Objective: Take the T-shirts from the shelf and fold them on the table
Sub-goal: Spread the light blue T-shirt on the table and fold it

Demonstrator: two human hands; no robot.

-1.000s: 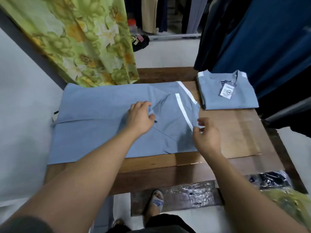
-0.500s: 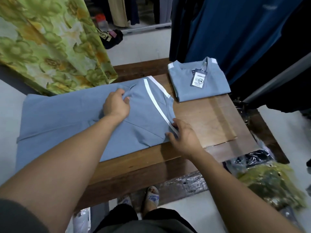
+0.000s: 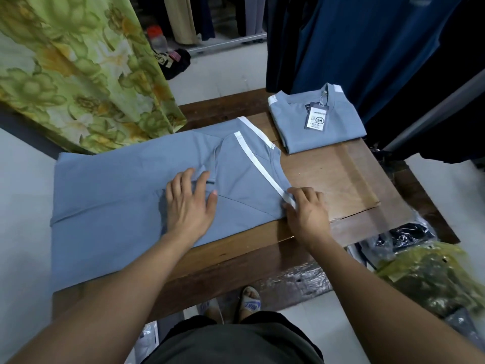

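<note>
A light blue T-shirt [image 3: 112, 195] with white trim lies spread across the wooden table [image 3: 341, 179], its sleeve folded inward over the body. My left hand [image 3: 190, 206] lies flat on the shirt's middle, fingers spread, pressing the folded sleeve edge down. My right hand [image 3: 307, 211] rests at the shirt's right edge, its fingertips on the end of the white trim stripe. A second light blue T-shirt [image 3: 338, 124], folded and with a hang tag on top, sits at the table's far right corner.
A green floral cloth [image 3: 78, 74] hangs at the back left. Dark blue garments [image 3: 367, 48] hang at the back right, close over the folded shirt. Plastic-wrapped bundles [image 3: 420, 271] lie on the floor at the right. My feet show under the table's near edge.
My left hand has gone from pinching the sleeve to lying flat on it. My right hand moved down along the white trim to the shirt's lower right edge.
</note>
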